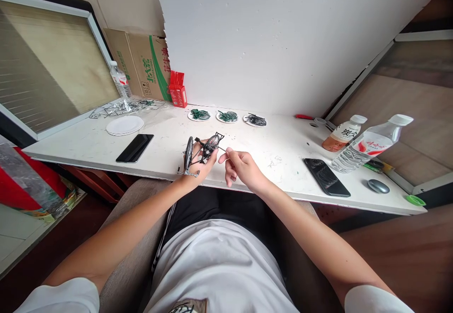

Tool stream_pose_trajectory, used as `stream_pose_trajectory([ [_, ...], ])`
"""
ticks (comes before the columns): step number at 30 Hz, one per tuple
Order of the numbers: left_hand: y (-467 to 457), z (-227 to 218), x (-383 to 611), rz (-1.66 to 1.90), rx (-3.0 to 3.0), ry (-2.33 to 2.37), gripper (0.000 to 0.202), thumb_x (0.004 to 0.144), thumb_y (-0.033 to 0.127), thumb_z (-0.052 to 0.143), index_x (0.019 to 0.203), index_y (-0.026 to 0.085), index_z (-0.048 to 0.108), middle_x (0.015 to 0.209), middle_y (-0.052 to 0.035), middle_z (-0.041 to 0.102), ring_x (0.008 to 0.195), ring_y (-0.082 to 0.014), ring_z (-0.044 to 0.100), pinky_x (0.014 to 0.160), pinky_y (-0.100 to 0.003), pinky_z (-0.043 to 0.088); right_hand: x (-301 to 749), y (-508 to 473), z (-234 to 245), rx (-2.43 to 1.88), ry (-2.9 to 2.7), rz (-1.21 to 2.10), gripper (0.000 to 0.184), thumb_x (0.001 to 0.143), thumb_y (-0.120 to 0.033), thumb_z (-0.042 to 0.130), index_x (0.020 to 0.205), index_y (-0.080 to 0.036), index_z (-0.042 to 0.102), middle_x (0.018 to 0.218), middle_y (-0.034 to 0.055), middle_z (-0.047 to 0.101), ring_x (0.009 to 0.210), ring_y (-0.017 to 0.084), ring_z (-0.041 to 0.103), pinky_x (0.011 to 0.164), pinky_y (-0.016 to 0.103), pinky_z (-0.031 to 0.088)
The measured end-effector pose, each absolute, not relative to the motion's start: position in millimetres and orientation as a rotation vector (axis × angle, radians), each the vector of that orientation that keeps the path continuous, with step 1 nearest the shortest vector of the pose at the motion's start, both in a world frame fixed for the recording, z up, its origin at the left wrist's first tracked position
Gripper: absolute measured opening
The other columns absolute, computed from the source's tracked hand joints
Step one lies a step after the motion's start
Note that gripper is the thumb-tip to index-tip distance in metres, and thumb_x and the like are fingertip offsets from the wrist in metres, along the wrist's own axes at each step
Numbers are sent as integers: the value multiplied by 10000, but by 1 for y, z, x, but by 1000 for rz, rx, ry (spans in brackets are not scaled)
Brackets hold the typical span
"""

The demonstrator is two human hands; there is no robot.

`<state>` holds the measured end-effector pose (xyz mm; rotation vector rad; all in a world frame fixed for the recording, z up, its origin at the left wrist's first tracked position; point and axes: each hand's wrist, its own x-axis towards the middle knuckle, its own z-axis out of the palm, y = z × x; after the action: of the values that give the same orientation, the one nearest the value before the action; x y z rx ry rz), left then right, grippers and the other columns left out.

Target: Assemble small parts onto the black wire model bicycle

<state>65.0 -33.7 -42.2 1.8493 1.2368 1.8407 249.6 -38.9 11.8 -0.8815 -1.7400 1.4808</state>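
We see a small bike (202, 148) held just above the near edge of a white table (283, 148) — the left hand (200, 165) cups it from below, fingers curled around its frame. The right hand (242, 167), just beside, pinches a thin rod (222, 149) between thumb and forefinger, its tip at one wheel. Behind sit three plates (227, 116) of parts — a phone (135, 148) lies at left.

Bright, even daylight, soft shadows, sharp centre, strong wide-angle bending at edges.
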Motion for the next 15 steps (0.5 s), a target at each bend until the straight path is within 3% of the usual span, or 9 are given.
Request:
stream_pose_trajectory([
  [4,-32,-43,65,1883,1849,1200,274,997,405,697,1241,280,696,1254,-137,754,1204,-310,739,1076,-523,607,250,-39,9,-925,-1827,1374,711,1055,-799,297,962,-190,653,478,-79,417,480,188,661,575,273,436],
  [6,-34,-41,66,1874,1829,1192,287,993,392,709,1248,259,699,1251,-140,762,1177,-303,753,1051,-501,622,252,-38,6,-999,-2010,1022,690,1101,-725,240,957,-192,655,511,-37,508,523,183,658,606,274,420],
  [11,-38,-32,69,1911,1818,1146,316,968,379,748,1222,195,714,1228,-150,780,1132,-291,767,1011,-448,643,257,-33,4,-1034,-2340,-194,530,1167,-489,274,920,-185,631,686,63,666,583,171,569,575,317,238],
  [15,-38,-30,71,1908,1799,1188,340,964,409,748,1222,190,715,1195,-146,786,1100,-293,773,976,-436,660,261,-29,8,-956,-2390,-417,495,1181,-387,271,907,-182,629,701,61,668,606,165,552,572,328,214],
])
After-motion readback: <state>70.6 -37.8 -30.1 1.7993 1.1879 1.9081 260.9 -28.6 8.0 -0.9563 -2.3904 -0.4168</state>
